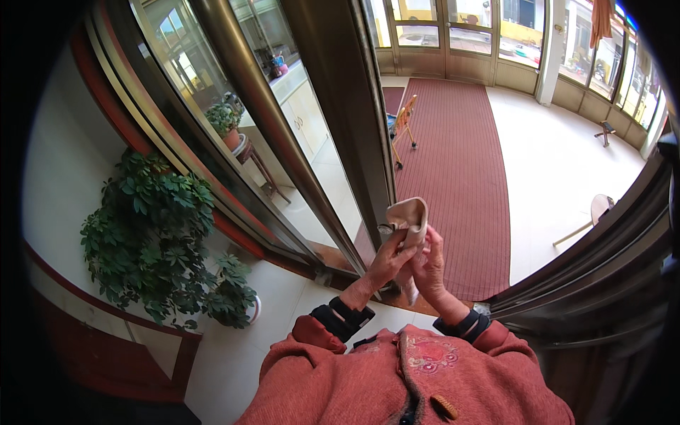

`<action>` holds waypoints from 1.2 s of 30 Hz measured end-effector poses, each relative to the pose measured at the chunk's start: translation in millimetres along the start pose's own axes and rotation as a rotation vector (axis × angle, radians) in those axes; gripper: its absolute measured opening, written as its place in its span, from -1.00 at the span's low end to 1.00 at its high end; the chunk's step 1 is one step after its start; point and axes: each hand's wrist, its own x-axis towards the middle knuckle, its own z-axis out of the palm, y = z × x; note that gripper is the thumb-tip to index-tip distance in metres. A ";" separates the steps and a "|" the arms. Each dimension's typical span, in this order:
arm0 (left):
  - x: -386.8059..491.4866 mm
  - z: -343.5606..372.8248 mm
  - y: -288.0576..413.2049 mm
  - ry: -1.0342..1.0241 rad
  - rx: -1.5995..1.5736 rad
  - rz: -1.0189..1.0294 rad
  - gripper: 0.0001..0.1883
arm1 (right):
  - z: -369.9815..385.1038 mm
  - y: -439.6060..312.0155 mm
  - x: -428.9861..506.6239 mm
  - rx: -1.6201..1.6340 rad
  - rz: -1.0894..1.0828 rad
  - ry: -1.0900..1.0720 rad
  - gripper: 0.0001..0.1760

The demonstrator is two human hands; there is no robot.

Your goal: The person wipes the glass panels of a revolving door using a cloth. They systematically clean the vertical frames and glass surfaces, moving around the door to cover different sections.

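A pale pinkish-beige cloth (pixel 416 212) is bunched between my two hands, beside the edge of a metal-framed glass door (pixel 340 106). My left hand (pixel 389 261) grips the cloth from the left, close to a round metal door lock or knob (pixel 386 229). From the right, my right hand (pixel 429 268) holds the same cloth with its fingers raised along it. The upper part of the cloth stands up in an open fold, and a loose end hangs below between my wrists. Some fingertips are hidden by the cloth.
Leafy potted plants (pixel 151 228) stand on the left by the wall. Beyond the doorway runs a red ribbed carpet (pixel 451 186), with a folding wheeled frame (pixel 405 127) at its left. A round-topped stool (pixel 600 207) and dark curtain-like folds (pixel 595 281) are on the right.
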 end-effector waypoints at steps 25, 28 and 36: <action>-171.9 -74.2 -127.6 0.182 0.828 -0.589 -0.65 | 52.8 -50.1 146.4 0.027 -0.513 0.020 -0.53; -238.4 -95.6 -171.4 0.233 0.904 -0.738 -0.61 | 51.1 -84.7 175.2 0.038 -0.612 0.043 -0.53; -418.9 -113.3 -225.8 0.969 0.608 -1.229 -0.64 | 55.8 -181.5 259.0 0.120 -0.724 0.091 -0.63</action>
